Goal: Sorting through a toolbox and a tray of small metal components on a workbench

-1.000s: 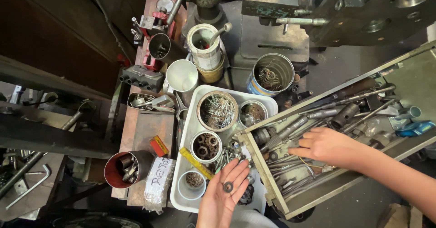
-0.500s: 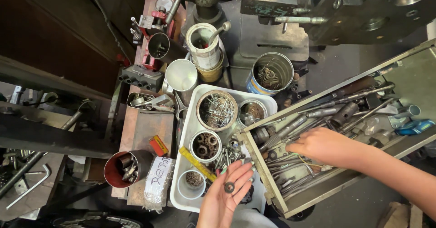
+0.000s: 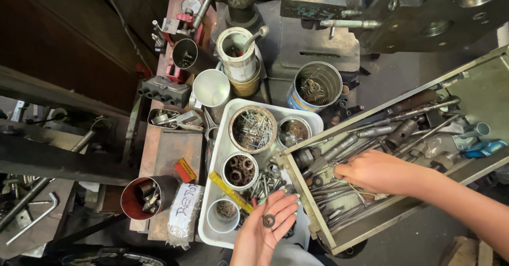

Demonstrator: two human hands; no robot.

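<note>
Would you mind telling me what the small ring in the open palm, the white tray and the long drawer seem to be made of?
The ring on the left hand looks like dark, dull metal, probably steel: grey-black, with no shine. The white tray seems to be plastic, with smooth, rounded, slightly grubby rims. The drawer, where the right hand rests, appears to be painted sheet metal: thin, straight walls in a worn greenish-grey coat.

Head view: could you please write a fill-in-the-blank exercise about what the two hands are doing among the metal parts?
1. The left hand lies open, with a small dark ____ on its palm.
2. The right hand reaches into the long metal ____, among bits and rods.
3. The left hand hovers over a ____ plastic tray holding tins of screws.
4. A yellow ____ lies in that tray, left of the open palm.

Missing words: washer; drawer; white; ruler
</note>
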